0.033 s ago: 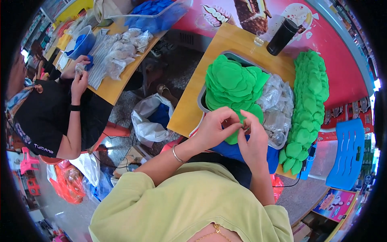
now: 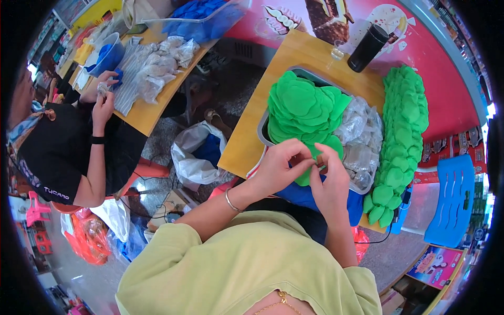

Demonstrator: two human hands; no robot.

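Note:
My left hand (image 2: 281,165) and my right hand (image 2: 331,184) meet fingertip to fingertip over the near edge of a grey tray (image 2: 261,130). Both are closed in a pinch. A small brownish bit (image 2: 321,159) shows between the fingers of my right hand. Just below my left fingertips a piece of green fabric (image 2: 303,180) shows; the fingers partly hide how it is held. Behind my hands, a heap of round green fabric pieces (image 2: 302,102) fills the tray's left side. Clear plastic packets (image 2: 361,131) lie in its right side.
To the tray's right runs a long stack of green fabric pieces (image 2: 401,126). A black bottle (image 2: 367,48) and a small clear cup (image 2: 337,51) stand at the table's back. At the left, a co-worker (image 2: 63,152) sits by another table. A white bag (image 2: 191,149) stands between the tables.
My right fingertips have shifted very slightly, and the brownish bit between them shows more. The rest looks the same.

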